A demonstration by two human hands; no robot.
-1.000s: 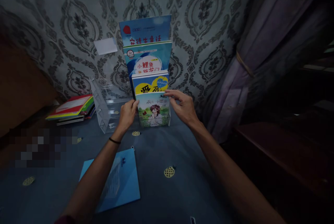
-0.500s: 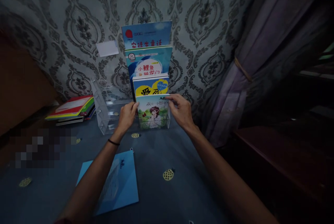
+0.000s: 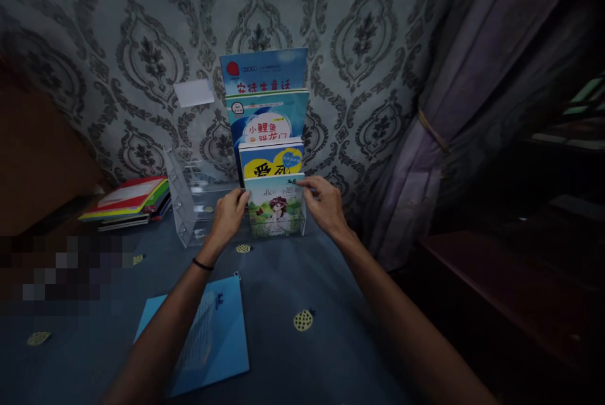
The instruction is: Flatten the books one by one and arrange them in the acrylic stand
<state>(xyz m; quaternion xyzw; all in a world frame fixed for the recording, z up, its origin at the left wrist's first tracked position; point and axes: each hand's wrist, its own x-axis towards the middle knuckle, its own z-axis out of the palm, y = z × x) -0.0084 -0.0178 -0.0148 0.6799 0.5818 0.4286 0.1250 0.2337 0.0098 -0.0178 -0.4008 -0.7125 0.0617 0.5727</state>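
Observation:
A small picture book [image 3: 274,213] with a girl on its green cover stands upright in the front tier of a clear acrylic rack [image 3: 182,203]. My left hand [image 3: 230,213] is closed at the book's left edge, and my right hand [image 3: 324,201] pinches its upper right edge. Behind it rise a blue and yellow book [image 3: 269,159], a teal book [image 3: 267,112] and, tallest, a blue book [image 3: 265,69]. Another blue book [image 3: 231,329] lies flat on the cloth, partly covered by my left forearm.
Left of the rack, several colourful books and folders [image 3: 125,197] lie in a stack. A white label [image 3: 193,92] shows above the rack's left part. A tied curtain [image 3: 416,159] hangs on the right, beside a dark red surface [image 3: 496,291]. The blue cloth [image 3: 340,354] has pineapple prints.
The view has shifted slightly. Both hands stay at the edges of the front book, which keeps its place in the rack.

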